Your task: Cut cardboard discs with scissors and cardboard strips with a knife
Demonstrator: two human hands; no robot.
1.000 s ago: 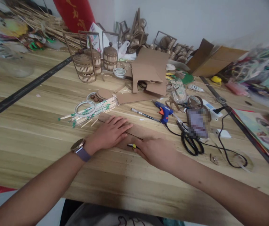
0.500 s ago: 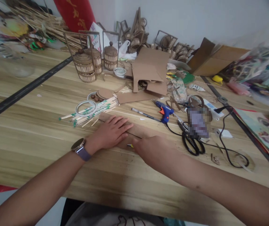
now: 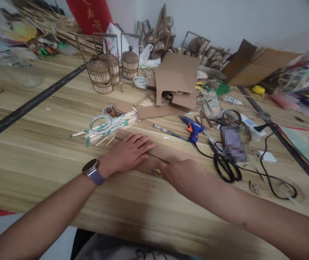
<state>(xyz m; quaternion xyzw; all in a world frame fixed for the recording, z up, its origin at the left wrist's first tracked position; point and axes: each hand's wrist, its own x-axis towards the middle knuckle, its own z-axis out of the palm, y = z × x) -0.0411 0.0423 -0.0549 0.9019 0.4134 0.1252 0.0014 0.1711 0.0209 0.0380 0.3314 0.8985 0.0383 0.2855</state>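
Observation:
A narrow brown cardboard strip (image 3: 157, 151) lies on the table under both hands, with a dark straight line along its length. My left hand (image 3: 133, 151) presses flat on its left part, fingers stretched out, a watch on the wrist. Closed in a fist, my right hand (image 3: 177, 173) rests at the strip's right part. A yellow utility knife (image 3: 159, 171) is in it, mostly hidden by the fingers; only a small yellow and pale end shows beside the thumb. Behind the left hand lie bundled sticks (image 3: 127, 122) in plastic wrap and a white ring (image 3: 100, 124).
Beyond the strip lie a pen (image 3: 170, 133), a blue glue gun (image 3: 194, 129) and black-handled scissors (image 3: 226, 169), with a cable (image 3: 265, 177) at right. Farther back stand lidded stick baskets (image 3: 99, 76) with tall handles and cut cardboard (image 3: 176, 76).
My right hand has slid slightly to the right, away from the left hand, along the strip. My left hand stays flat in place. The whole view has shifted a little.

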